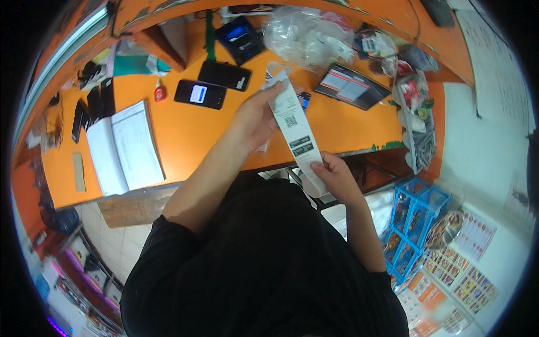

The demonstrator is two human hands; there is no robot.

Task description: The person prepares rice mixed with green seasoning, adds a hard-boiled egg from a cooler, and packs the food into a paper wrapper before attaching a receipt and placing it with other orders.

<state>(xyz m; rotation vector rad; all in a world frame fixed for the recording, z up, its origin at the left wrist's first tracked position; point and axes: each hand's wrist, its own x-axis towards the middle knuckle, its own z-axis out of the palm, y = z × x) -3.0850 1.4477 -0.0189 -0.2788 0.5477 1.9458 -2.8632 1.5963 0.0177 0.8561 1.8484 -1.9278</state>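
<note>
A long printed paper receipt (297, 130) is stretched between my hands above the orange desk (202, 139). My left hand (259, 116) grips its upper end, thumb on top, and my right hand (334, 175) pinches the lower end near the desk's front edge. The paper bears writing and a printed code. A phone (304, 101) with a lit screen is partly hidden behind the receipt. Left of my left hand lie a phone with a lit screen (198, 94) and a black device (225, 76) overlapping it. A tablet (351, 86) stands to the right.
An open notebook (137, 147), a small red bottle (159, 92) and several dark phones lie at the left. A black device with a blue screen (239, 38) and clear plastic bags (307, 38) are at the back. A grey basket (417, 126) stands right, blue plastic racks (414, 227) below.
</note>
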